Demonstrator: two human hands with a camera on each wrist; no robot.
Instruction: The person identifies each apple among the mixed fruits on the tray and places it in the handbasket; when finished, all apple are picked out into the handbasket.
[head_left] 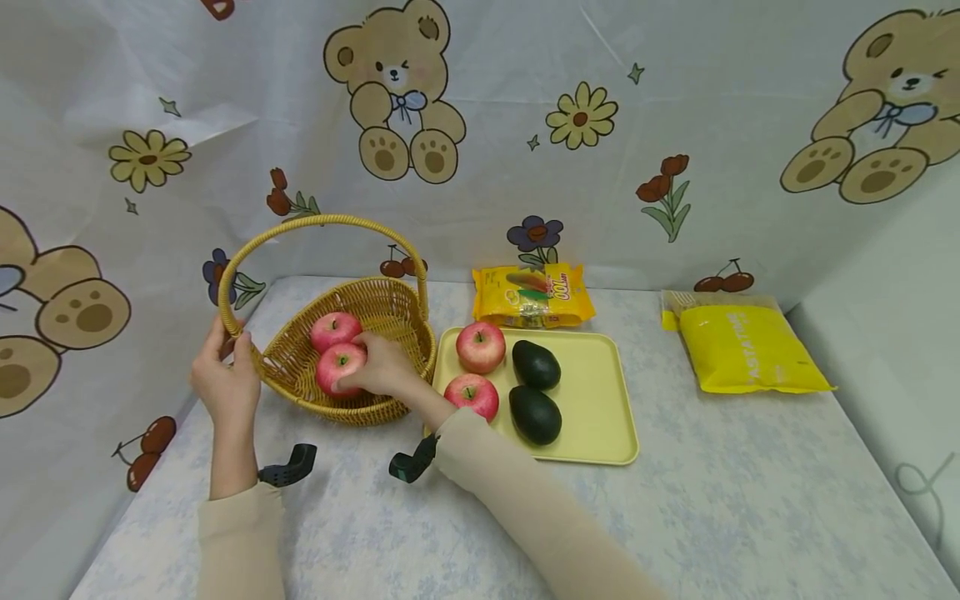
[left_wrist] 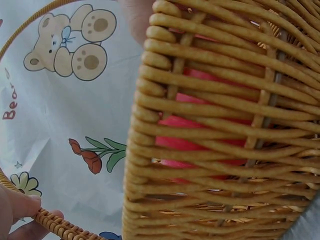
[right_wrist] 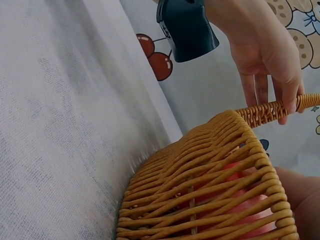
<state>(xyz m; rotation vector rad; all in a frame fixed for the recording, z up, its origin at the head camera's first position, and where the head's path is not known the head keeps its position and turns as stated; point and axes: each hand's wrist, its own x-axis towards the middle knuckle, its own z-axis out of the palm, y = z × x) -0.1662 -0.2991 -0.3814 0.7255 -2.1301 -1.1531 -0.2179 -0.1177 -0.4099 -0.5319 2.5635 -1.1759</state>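
A wicker basket (head_left: 300,402) with a tall arched handle (head_left: 330,219) stands at the left of the table. My left hand (head_left: 228,379) grips the handle near its left foot; the right wrist view shows those fingers curled round it. Inside the basket sit two red apples, a rear one (head_left: 335,331) and a front one (head_left: 339,368). My right hand (head_left: 386,365) reaches over the rim and holds the front apple, thumb at its near side. In the left wrist view, red apple skin (left_wrist: 200,135) shows through the weave.
A yellow tray (head_left: 592,400) right of the basket carries two apples (head_left: 480,347) and two dark green avocados (head_left: 536,415). Behind it lies an orange-yellow packet (head_left: 532,296). A yellow bag (head_left: 750,348) rests at the right. A patterned cloth (head_left: 510,125) hangs along the back.
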